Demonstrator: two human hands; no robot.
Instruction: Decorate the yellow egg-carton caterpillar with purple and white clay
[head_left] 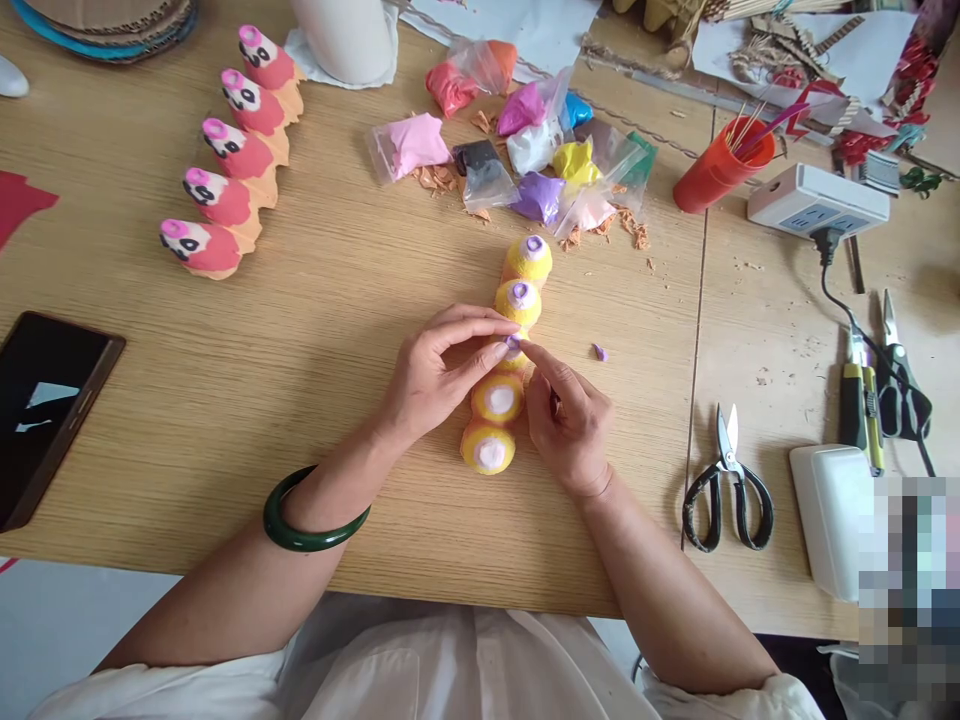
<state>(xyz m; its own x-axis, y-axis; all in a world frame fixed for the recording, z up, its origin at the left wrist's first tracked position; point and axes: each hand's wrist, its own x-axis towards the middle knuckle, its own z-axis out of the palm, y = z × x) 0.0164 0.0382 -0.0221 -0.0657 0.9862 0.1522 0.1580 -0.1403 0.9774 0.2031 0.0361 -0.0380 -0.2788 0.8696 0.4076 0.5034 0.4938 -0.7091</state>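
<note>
A strip of egg-carton cups [491, 425], painted yellow, lies lengthwise in front of me. Each cup that shows has a pale clay disc on top, and the two far ones also carry purple clay rings. On the middle cup sits another purple clay ring [513, 343]. My left hand [442, 365] reaches in from the left, its thumb and fingertips closed at this ring. From the right, my right hand [571, 415] touches the ring with its index fingertip; the other fingers are curled and what is under them is hidden. A purple clay scrap [600, 352] lies to the right.
Bagged coloured clay [540, 195] lies beyond the strip. A red-painted carton strip [229, 200] with pink rings stands far left, above a phone [56, 410]. To the right are scissors [727, 490], a utility knife [871, 420], a power strip [817, 200] and a red cup [716, 170].
</note>
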